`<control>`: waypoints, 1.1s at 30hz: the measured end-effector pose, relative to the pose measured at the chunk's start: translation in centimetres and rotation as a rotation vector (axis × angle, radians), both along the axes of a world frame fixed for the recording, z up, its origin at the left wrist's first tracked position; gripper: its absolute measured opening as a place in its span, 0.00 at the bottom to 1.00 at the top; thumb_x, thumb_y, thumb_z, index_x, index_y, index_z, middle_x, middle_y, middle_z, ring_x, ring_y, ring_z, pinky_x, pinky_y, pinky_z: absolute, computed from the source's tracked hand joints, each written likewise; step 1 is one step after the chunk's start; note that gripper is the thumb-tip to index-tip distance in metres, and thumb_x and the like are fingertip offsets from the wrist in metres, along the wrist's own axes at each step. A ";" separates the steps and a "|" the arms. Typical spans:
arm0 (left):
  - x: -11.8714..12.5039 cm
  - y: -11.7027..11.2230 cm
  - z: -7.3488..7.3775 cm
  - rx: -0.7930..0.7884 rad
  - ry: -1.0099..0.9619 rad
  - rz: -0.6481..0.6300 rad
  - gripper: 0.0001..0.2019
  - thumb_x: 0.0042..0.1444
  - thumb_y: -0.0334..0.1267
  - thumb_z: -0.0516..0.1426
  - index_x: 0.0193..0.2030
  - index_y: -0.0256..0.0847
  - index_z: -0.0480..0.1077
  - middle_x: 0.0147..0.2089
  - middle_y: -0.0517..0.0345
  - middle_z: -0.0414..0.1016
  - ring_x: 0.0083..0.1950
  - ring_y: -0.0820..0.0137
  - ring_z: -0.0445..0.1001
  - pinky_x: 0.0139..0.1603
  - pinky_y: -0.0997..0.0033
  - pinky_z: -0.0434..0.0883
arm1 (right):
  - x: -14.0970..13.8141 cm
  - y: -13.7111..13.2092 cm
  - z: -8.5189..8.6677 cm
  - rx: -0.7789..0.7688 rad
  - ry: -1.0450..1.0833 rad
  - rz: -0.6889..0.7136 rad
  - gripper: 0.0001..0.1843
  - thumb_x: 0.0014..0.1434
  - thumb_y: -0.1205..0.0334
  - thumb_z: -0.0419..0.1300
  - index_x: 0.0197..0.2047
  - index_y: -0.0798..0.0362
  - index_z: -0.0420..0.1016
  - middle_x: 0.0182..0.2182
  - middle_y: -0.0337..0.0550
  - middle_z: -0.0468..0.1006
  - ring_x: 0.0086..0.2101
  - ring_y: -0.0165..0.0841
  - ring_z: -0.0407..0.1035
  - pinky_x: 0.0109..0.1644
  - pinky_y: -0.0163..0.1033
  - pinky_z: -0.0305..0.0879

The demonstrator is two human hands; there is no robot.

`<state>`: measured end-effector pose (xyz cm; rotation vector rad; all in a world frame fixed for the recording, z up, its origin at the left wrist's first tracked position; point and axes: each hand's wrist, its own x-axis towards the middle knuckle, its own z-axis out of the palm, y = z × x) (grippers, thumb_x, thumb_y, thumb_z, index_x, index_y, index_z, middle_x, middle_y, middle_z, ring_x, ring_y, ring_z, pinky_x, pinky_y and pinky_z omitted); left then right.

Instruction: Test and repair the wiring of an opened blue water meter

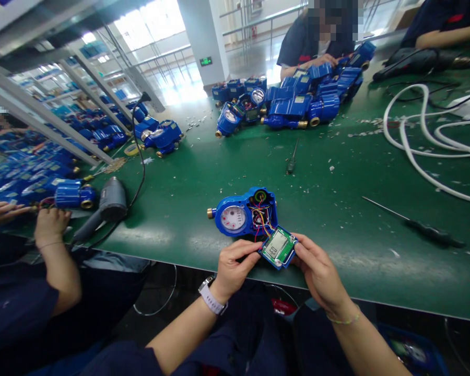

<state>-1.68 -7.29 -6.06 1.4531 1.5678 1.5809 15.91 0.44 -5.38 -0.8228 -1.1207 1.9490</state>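
A blue water meter (233, 218) lies on the green bench with its side compartment uncovered, showing loose wires and a round dial. Thin coloured wires (263, 222) run from that compartment to a green circuit board with a small display (278, 246), set in a blue housing. My left hand (235, 263) pinches the left edge of this board, thumb and forefinger together. On the opposite edge, my right hand (317, 266) grips it between thumb and fingers; some of those fingers are hidden beneath. The board is tilted up near the bench's front edge.
Screwdrivers (434, 233) lie on the green bench (337, 193). A grey heat gun (113, 201) with a black cord rests at left, beside a co-worker's hand (51, 225). Blue meters (290, 104) are piled at the back, before another person. A white cable (405, 136) coils at right.
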 end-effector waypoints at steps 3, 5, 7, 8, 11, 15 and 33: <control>0.5 0.4 0.1 -0.009 -0.040 0.021 0.07 0.55 0.35 0.64 0.41 0.45 0.81 0.36 0.53 0.83 0.36 0.68 0.80 0.37 0.71 0.76 | -0.5 -0.2 -0.3 -0.024 0.006 -0.078 0.20 0.58 0.44 0.65 0.43 0.52 0.76 0.40 0.46 0.79 0.41 0.43 0.74 0.41 0.43 0.74; 1.1 0.8 0.2 -0.018 -0.069 0.031 0.07 0.55 0.35 0.64 0.40 0.44 0.82 0.36 0.53 0.83 0.35 0.68 0.80 0.37 0.71 0.76 | -1.0 -0.3 -0.7 -0.039 0.011 -0.162 0.21 0.59 0.43 0.63 0.46 0.50 0.74 0.44 0.45 0.78 0.43 0.43 0.73 0.43 0.43 0.74; 1.9 1.3 0.1 -0.028 -0.102 0.043 0.07 0.55 0.36 0.64 0.40 0.44 0.82 0.36 0.53 0.83 0.36 0.68 0.80 0.38 0.71 0.76 | -1.4 -0.2 -1.2 -0.055 0.021 -0.232 0.23 0.59 0.41 0.62 0.49 0.49 0.73 0.47 0.44 0.77 0.46 0.43 0.72 0.45 0.43 0.74; 2.2 1.5 0.0 -0.033 -0.119 0.050 0.07 0.55 0.36 0.64 0.40 0.44 0.82 0.37 0.53 0.84 0.37 0.67 0.80 0.40 0.70 0.76 | -1.5 -0.2 -1.3 -0.063 0.028 -0.256 0.23 0.59 0.40 0.62 0.50 0.48 0.72 0.47 0.44 0.77 0.47 0.43 0.72 0.45 0.44 0.74; 2.7 1.8 -0.2 -0.046 -0.162 0.060 0.07 0.55 0.38 0.64 0.40 0.43 0.81 0.39 0.52 0.84 0.39 0.66 0.80 0.43 0.68 0.76 | -1.6 0.1 -1.5 -0.082 0.047 -0.290 0.25 0.58 0.40 0.63 0.50 0.48 0.72 0.48 0.44 0.77 0.47 0.43 0.72 0.46 0.45 0.73; 2.5 1.8 -0.3 -0.045 -0.207 0.059 0.09 0.59 0.42 0.61 0.39 0.41 0.81 0.36 0.52 0.83 0.36 0.67 0.79 0.38 0.70 0.76 | -1.4 0.0 -1.4 -0.094 0.066 -0.276 0.25 0.56 0.40 0.66 0.48 0.49 0.75 0.46 0.45 0.78 0.46 0.43 0.72 0.45 0.44 0.74; 2.3 1.4 -1.0 -0.020 -0.178 0.006 0.07 0.57 0.35 0.62 0.42 0.40 0.78 0.40 0.53 0.81 0.42 0.68 0.78 0.46 0.70 0.74 | -1.4 0.3 -1.4 -0.111 0.074 -0.241 0.25 0.57 0.40 0.65 0.48 0.49 0.75 0.48 0.44 0.77 0.46 0.44 0.71 0.45 0.45 0.71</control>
